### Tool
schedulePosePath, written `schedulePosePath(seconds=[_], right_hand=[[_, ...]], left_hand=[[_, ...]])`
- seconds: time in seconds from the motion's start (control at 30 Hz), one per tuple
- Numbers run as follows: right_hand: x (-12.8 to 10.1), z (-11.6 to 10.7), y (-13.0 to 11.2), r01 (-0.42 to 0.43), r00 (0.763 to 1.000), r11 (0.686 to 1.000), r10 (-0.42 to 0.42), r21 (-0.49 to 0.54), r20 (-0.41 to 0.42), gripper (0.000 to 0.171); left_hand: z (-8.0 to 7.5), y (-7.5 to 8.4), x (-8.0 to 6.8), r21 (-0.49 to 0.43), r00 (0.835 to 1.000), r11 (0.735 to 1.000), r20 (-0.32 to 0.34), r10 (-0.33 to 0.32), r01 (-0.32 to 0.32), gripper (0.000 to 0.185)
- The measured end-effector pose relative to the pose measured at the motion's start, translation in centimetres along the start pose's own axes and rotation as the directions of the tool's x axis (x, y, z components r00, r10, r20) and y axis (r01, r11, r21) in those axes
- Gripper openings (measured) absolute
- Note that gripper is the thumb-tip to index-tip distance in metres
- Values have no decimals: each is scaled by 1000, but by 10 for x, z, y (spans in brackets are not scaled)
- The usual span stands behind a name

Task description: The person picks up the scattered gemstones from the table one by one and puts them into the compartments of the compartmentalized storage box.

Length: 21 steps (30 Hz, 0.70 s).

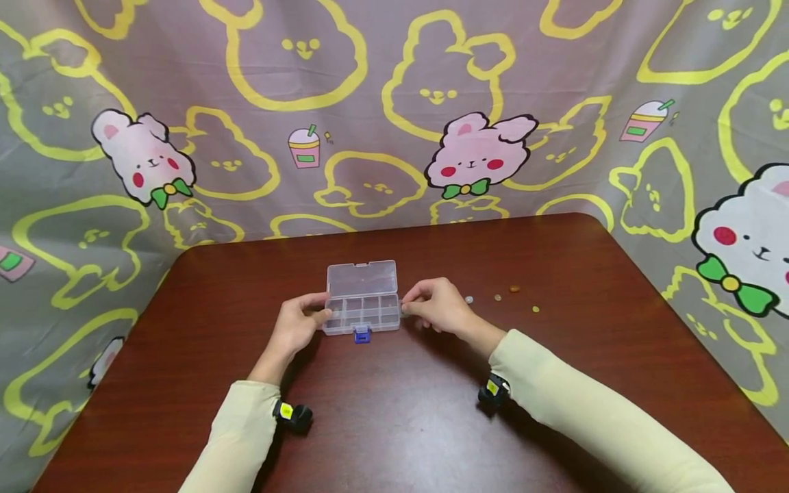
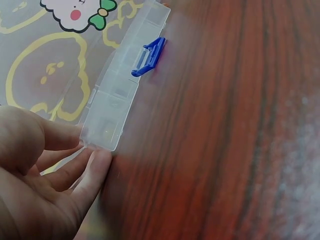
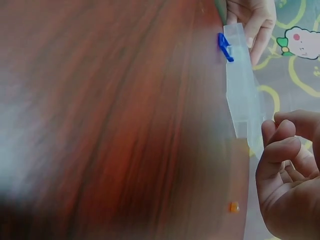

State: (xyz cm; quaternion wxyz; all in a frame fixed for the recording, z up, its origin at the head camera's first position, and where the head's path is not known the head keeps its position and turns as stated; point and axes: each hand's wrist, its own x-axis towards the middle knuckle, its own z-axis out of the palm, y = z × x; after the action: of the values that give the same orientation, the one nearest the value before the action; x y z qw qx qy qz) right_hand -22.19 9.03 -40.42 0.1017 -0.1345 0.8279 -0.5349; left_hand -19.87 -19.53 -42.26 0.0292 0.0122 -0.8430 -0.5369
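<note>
No legible text, label, brand, number or sign is showing in any view. The patterned cloth [image 1: 394, 103] behind the counter is carrying only drawn rabbits and drink cups, and the clear box [image 1: 362, 305] is bearing no lettering.

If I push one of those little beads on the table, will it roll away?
Probably. The beads look small and round, and the table is smooth and bare, so a nudge would likely send one rolling. They also look light and maybe slippery, so hard to pinch. The box has flat sides and would likely slide instead.
</note>
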Motion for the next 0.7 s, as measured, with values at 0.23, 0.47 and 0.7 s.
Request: schedulePosePath(seconds=[0.23,0.47,0.7], right_hand=[[-18,-17,5,-8,1000,999,8,-39,9,6],[-36,-33,18,-11,1000,999,11,-42,2,5],[-50,-46,29,-10,1000,999,10,-37,-1,3]], left_hand=[[0,-1,0,-4,1000,1000,1,1,-1,34],[0,-2,1,-9,1000,1000,1,-4,4,35],[0,-3,0,-3,1000,1000,3,-8,8,35]])
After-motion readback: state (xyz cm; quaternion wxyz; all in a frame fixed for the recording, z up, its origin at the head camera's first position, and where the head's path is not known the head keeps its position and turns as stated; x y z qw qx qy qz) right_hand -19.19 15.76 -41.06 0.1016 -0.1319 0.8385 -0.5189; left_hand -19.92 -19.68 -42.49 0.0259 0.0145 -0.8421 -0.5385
